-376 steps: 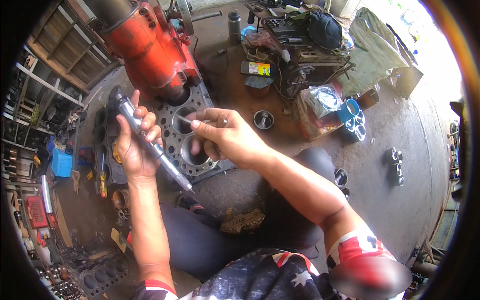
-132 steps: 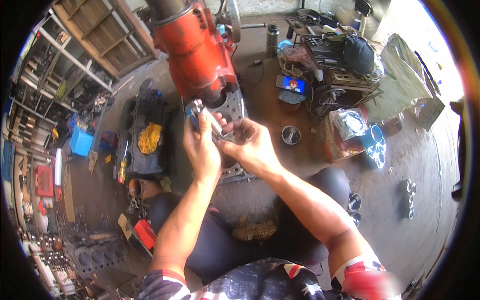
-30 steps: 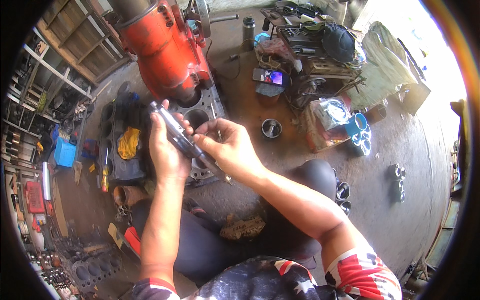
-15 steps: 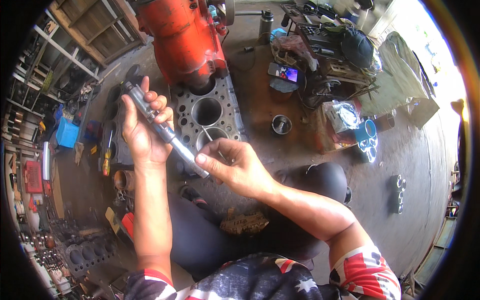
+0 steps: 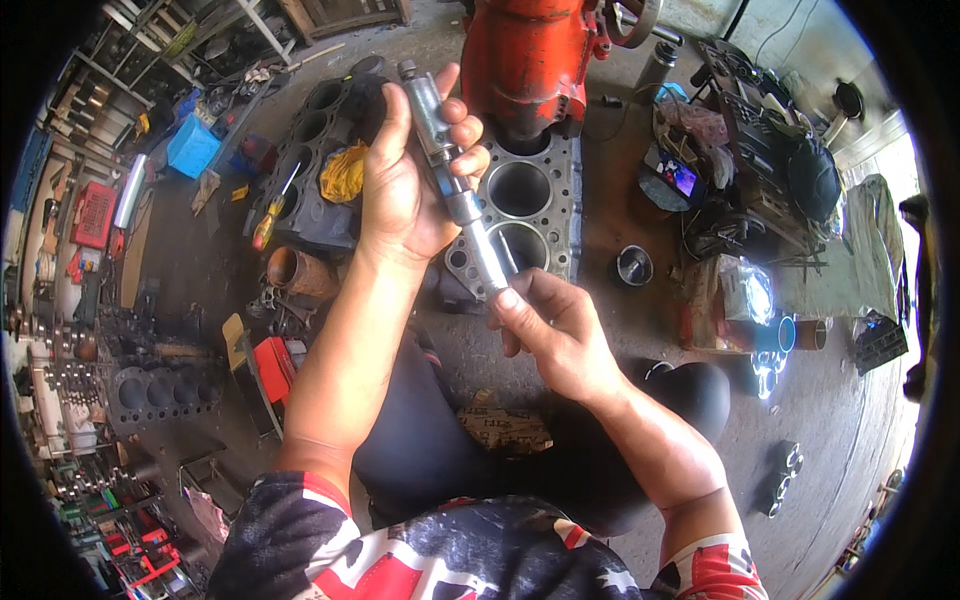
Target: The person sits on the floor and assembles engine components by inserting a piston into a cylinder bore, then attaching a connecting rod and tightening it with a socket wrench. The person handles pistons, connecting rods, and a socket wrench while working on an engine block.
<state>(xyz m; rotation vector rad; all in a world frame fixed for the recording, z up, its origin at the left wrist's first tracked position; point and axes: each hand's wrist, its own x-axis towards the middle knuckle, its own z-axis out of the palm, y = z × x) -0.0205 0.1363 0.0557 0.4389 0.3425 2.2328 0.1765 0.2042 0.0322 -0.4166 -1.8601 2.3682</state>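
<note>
Just above the centre of the frame, the long metal tool (image 5: 486, 255) lies in my loosely curled left hand (image 5: 402, 205), its lower end pinched in my right hand (image 5: 560, 335), probably hefty, rigid and slick (oil, perhaps), best gripped mid-barrel.

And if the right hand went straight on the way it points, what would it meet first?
Most likely the silver rod-shaped tool: the thumb of the right hand seems to touch its lower end. Past that, perhaps the left hand, though depth is unclear.
</note>
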